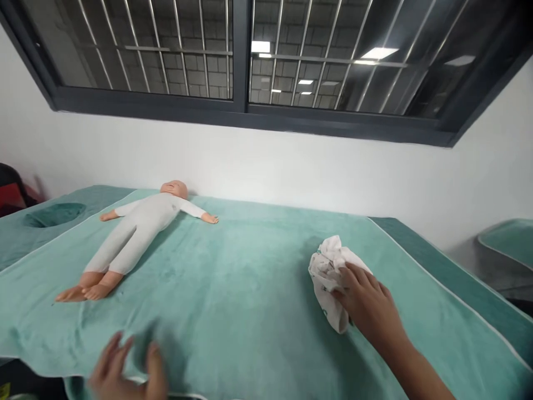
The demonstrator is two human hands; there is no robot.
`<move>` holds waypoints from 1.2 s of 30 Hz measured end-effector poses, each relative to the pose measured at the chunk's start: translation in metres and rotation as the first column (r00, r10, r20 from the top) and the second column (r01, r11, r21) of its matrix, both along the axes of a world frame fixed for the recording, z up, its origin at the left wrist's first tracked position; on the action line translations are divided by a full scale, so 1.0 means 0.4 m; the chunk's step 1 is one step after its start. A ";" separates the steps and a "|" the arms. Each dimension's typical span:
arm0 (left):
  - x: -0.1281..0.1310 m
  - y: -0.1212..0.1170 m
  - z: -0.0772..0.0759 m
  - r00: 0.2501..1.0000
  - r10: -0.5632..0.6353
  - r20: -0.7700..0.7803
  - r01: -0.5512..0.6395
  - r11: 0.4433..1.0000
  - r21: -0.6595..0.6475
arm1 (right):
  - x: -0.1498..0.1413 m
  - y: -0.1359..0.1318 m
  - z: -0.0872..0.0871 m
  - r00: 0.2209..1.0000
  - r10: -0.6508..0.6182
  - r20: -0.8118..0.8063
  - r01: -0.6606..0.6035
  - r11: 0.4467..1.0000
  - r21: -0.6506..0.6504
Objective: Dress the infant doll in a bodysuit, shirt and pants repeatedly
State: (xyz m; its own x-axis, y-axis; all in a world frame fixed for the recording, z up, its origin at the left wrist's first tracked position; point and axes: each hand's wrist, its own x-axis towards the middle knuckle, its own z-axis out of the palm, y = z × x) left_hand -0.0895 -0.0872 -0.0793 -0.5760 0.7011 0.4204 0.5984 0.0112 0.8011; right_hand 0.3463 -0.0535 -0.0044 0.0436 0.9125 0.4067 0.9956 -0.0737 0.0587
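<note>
My right hand [368, 303] is closed on a crumpled white cloth [328, 272] with small green marks, over the right half of the green bed cover. What the cloth is exactly cannot be made out. Near the front edge on the left, my left hand [129, 369] is spread and slightly blurred, with nothing in it. A baby doll [144, 222] in a white bodysuit lies on its back at the left, arms out and bare feet towards me. Neither hand touches the doll.
The green cover [250, 300] spreads over a bed against a white wall [266, 166]. A face hole [54, 215] shows at its left end. Above is a dark-framed window [239, 108] with metal bars. Another green padded surface [510, 241] stands at the far right.
</note>
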 end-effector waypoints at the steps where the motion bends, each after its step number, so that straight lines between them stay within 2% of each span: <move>1: 0.052 0.037 0.013 0.999 -0.036 -0.040 0.041 0.990 0.133 | 0.015 0.006 0.003 0.999 -0.026 0.041 0.027 0.999 -0.017; 2: 0.109 0.074 0.031 0.977 -0.203 -0.070 0.212 0.965 0.154 | 0.026 0.011 0.007 0.997 -0.039 0.071 0.041 0.999 -0.029; 3: 0.167 0.112 0.052 0.919 -0.387 -0.074 0.394 0.909 0.135 | 0.035 0.015 0.013 0.995 -0.038 0.095 0.041 0.999 -0.034; 4: 0.226 0.148 0.075 0.854 -0.519 -0.040 0.520 0.848 0.101 | 0.041 0.018 0.021 0.993 -0.024 0.114 0.029 0.999 -0.037; 5: 0.286 0.180 0.097 0.777 -0.629 0.026 0.628 0.777 0.038 | 0.045 0.022 0.031 0.992 -0.005 0.123 0.010 0.999 -0.039; 7: 0.403 0.233 0.130 0.572 -0.803 0.166 0.819 0.571 -0.059 | 0.045 0.031 0.054 0.994 0.013 0.105 -0.009 0.999 -0.043; 8: 0.460 0.252 0.138 0.433 -0.864 0.256 0.901 0.423 -0.097 | 0.043 0.037 0.064 0.997 0.004 0.073 -0.001 0.999 -0.046; 9: 0.515 0.266 0.141 0.328 -0.871 0.365 0.945 0.307 -0.116 | 0.041 0.043 0.071 1.000 -0.014 0.025 0.015 0.999 -0.047; 10: 0.568 0.277 0.139 0.259 -0.852 0.455 0.966 0.230 -0.120 | 0.039 0.049 0.073 0.999 -0.032 -0.027 0.030 0.999 -0.044; 11: 0.616 0.284 0.133 0.206 -0.841 0.500 0.978 0.178 -0.104 | 0.038 0.055 0.071 0.996 -0.041 -0.075 0.039 0.999 -0.036; 12: 0.659 0.289 0.125 0.168 -0.842 0.512 0.986 0.155 -0.069 | 0.038 0.060 0.063 0.993 -0.042 -0.114 0.039 0.999 -0.026; 14: 0.722 0.296 0.107 0.178 -0.844 0.506 0.981 0.191 -0.027 | 0.041 0.066 0.031 0.982 -0.044 -0.181 0.042 0.999 -0.016; 15: 0.742 0.299 0.099 0.206 -0.833 0.513 0.972 0.235 -0.008 | 0.046 0.067 0.011 0.974 -0.057 -0.221 0.052 0.998 -0.027; 17: 0.757 0.305 0.087 0.259 -0.792 0.554 0.946 0.323 0.019 | 0.060 0.066 -0.028 0.935 -0.105 -0.338 0.087 0.994 -0.067; 18: 0.756 0.309 0.084 0.266 -0.769 0.581 0.936 0.350 0.034 | 0.069 0.065 -0.042 0.903 -0.127 -0.410 0.101 0.991 -0.084; 20: 0.743 0.317 0.081 0.242 -0.745 0.622 0.929 0.363 0.074 | 0.093 0.064 -0.053 0.821 -0.161 -0.548 0.135 0.987 -0.087; 22: 0.728 0.326 0.084 0.208 -0.722 0.660 0.922 0.370 0.114 | 0.120 0.069 -0.040 0.702 -0.187 -0.688 0.203 0.977 -0.059; 24: 0.719 0.335 0.087 0.181 -0.684 0.706 0.906 0.395 0.150 | 0.145 0.081 -0.009 0.493 -0.141 -0.858 0.268 0.963 -0.004; 26: 0.717 0.341 0.088 0.139 -0.652 0.745 0.896 0.403 0.186 | 0.161 0.097 0.034 0.205 0.030 -0.978 0.298 0.950 0.092; 28: 0.719 0.344 0.086 0.084 -0.637 0.767 0.897 0.383 0.220 | 0.160 0.112 0.086 -0.037 0.251 -0.967 0.317 0.921 0.227; 29: 0.720 0.344 0.084 0.058 -0.630 0.774 0.900 0.368 0.232 | 0.152 0.118 0.115 -0.112 0.339 -0.934 0.323 0.901 0.289; 31: 0.722 0.340 0.082 0.006 -0.611 0.791 0.910 0.331 0.249 | 0.115 0.127 0.175 -0.211 0.450 -0.867 0.301 0.874 0.381; 33: 0.720 0.335 0.086 -0.057 -0.583 0.811 0.914 0.296 0.277 | 0.056 0.131 0.233 -0.280 0.505 -0.816 0.219 0.861 0.458; 36: 0.705 0.335 0.101 -0.167 -0.552 0.817 0.891 0.270 0.364 | -0.048 0.131 0.296 -0.333 0.566 -0.754 0.093 0.816 0.571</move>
State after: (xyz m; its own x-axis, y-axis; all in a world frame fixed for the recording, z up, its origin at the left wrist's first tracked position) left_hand 0.1925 0.0467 -0.0391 0.5439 0.8387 -0.0273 -0.4276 0.3050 0.8510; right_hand 0.3269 -0.0010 0.1140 0.4521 0.8177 0.3564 -0.2831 0.5104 -0.8120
